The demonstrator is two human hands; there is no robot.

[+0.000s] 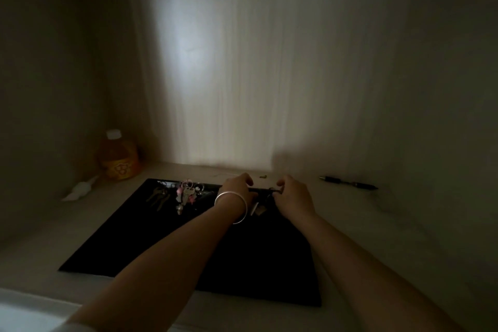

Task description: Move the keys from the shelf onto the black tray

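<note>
A black tray (151,245) lies flat on the pale shelf (377,229) inside a dim cupboard. At its far left a dark bunch of keys (158,197) rests beside a bunch with pink charms (185,195). Both hands meet over the tray's far edge. My left hand (238,188), with a silver bangle on the wrist, and my right hand (292,197) each pinch one end of a dark key set (265,191) stretched between them. A pale tag (258,208) hangs below it. The fingertips are partly hidden.
An orange-yellow bottle (118,156) stands in the back left corner, with a white object (80,189) lying in front of it. A black pen (347,183) lies at the back right. A tiny screw-like piece (262,176) sits behind the hands. Cupboard walls close in on both sides.
</note>
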